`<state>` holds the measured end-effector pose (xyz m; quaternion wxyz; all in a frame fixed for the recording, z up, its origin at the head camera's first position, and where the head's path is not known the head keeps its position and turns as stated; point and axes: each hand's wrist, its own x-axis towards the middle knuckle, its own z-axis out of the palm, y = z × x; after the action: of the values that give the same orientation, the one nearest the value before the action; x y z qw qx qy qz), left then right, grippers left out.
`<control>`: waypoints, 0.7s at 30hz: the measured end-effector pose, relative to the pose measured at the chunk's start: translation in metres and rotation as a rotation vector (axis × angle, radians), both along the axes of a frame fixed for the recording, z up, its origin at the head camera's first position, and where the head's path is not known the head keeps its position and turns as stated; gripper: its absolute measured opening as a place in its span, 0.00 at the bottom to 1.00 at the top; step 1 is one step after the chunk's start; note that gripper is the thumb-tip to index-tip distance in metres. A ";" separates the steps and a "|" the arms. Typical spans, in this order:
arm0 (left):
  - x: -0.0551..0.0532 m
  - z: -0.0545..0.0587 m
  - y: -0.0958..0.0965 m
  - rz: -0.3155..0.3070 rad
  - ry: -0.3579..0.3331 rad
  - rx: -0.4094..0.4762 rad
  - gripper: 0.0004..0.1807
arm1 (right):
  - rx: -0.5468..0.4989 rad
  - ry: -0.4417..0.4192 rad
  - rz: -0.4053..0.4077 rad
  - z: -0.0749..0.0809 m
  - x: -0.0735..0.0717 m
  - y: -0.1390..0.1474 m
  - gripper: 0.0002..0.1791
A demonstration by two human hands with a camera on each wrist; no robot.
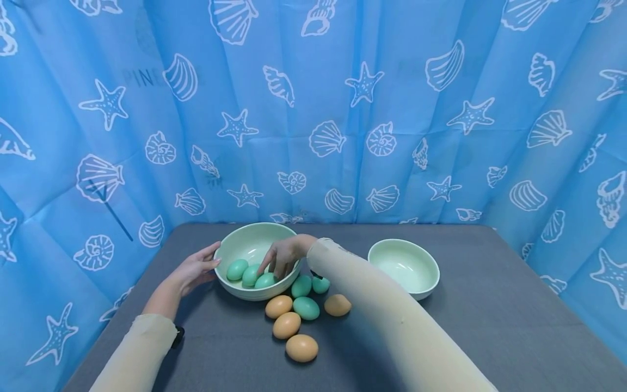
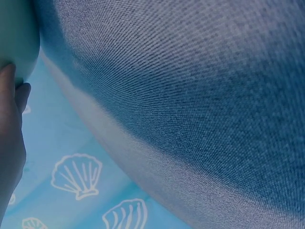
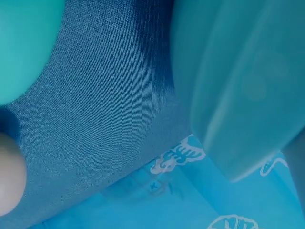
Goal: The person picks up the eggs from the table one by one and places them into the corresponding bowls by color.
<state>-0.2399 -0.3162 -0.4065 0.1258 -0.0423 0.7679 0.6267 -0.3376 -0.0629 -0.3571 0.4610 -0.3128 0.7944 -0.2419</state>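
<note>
Beside the large pale green bowl (image 1: 254, 294) at the left, my left hand (image 1: 196, 267) rests its extended fingers and thumb against the rim and outer wall. In the left wrist view, fingers (image 2: 7, 90) of that hand lie along the bowl's side. My right hand (image 1: 285, 257) reaches over the right rim into this bowl, pinching a green egg (image 1: 265, 281) between its bent fingers. Two more green eggs, one at the left (image 1: 237, 269) and a middle one (image 1: 250, 275), lie in the bowl. The right wrist view shows the bowl's outer wall (image 3: 238, 76), not the fingers.
In front of the bowl lie several orange eggs (image 1: 301, 348) and green eggs (image 1: 306, 308) on the grey table (image 1: 225, 348). A smaller pale green bowl (image 1: 426, 272) stands to the right, partly behind my right sleeve (image 1: 392, 310). A blue shell-print curtain (image 1: 303, 109) hangs behind.
</note>
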 end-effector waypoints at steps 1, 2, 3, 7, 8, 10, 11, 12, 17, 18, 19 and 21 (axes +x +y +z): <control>0.000 0.000 0.000 0.002 -0.002 0.001 0.38 | -0.001 0.000 -0.012 0.001 0.000 0.001 0.26; 0.000 0.000 0.000 0.004 -0.004 0.000 0.38 | -0.006 0.000 -0.023 0.001 0.000 0.002 0.26; 0.000 0.000 0.001 0.005 -0.005 0.000 0.37 | -0.010 -0.001 -0.031 0.002 0.000 0.003 0.26; 0.000 0.000 0.001 0.005 -0.004 -0.011 0.37 | -0.041 0.020 -0.043 0.008 0.000 0.009 0.27; 0.001 0.000 0.001 0.003 -0.002 -0.011 0.37 | -0.052 0.026 -0.045 0.009 0.000 0.012 0.27; 0.001 0.001 0.001 0.000 0.001 -0.014 0.37 | -0.078 0.043 -0.055 0.013 0.001 0.017 0.26; 0.001 0.001 0.001 0.002 0.002 -0.014 0.37 | -0.095 0.047 -0.061 0.015 0.001 0.020 0.27; 0.001 0.001 0.001 0.000 0.003 -0.015 0.37 | -0.115 0.053 -0.072 0.017 0.002 0.024 0.26; 0.002 0.002 0.001 -0.008 0.008 -0.023 0.37 | -0.239 0.081 -0.141 0.025 0.008 0.045 0.25; 0.002 0.002 0.001 -0.008 0.009 -0.024 0.37 | -0.266 0.090 -0.153 0.026 0.010 0.050 0.25; 0.002 0.002 0.001 -0.010 0.010 -0.022 0.37 | -0.289 0.096 -0.163 0.027 0.012 0.055 0.25; 0.002 0.002 0.002 -0.012 0.012 -0.021 0.37 | -0.331 0.109 -0.187 0.028 0.015 0.064 0.25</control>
<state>-0.2376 -0.3145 -0.4047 0.1243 -0.0354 0.7753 0.6183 -0.3229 0.0009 -0.3293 0.3351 -0.3217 0.7932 -0.3937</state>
